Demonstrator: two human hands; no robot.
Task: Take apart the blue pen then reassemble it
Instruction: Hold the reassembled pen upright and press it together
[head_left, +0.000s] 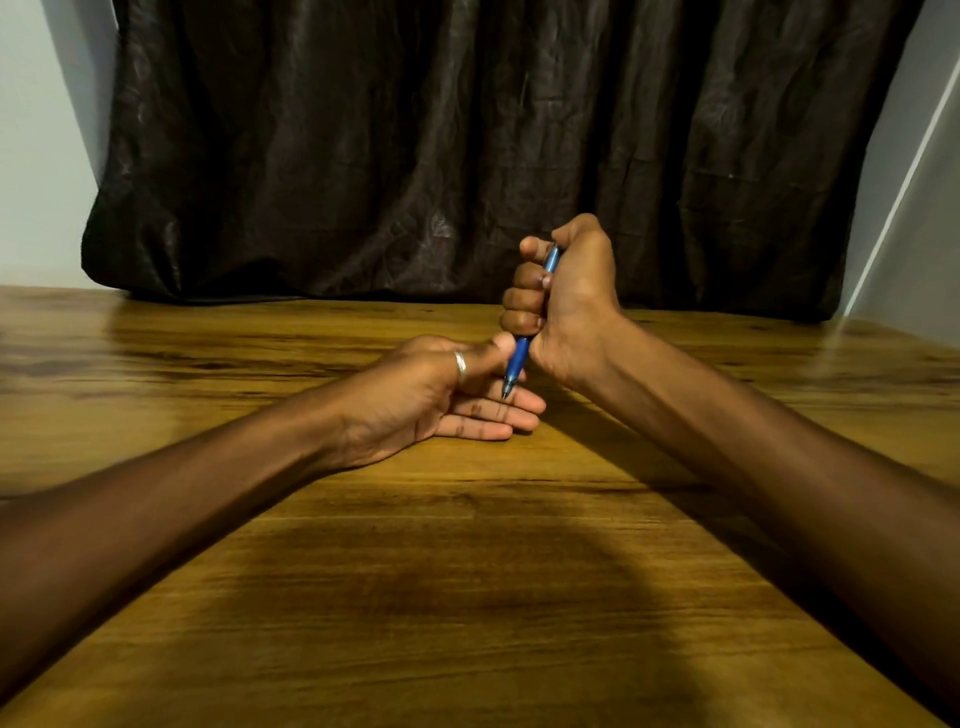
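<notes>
Right hand has its fingers wrapped tight round the blue pen, near upright, tip down on the left hand, which lies flat with fingers spread mid-tabletop. Bare wood all around. No readable writing.

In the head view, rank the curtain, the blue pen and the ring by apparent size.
1. curtain, by far the largest.
2. blue pen, gripped in the right hand, partly hidden.
3. ring on the left hand thumb, smallest.
</notes>
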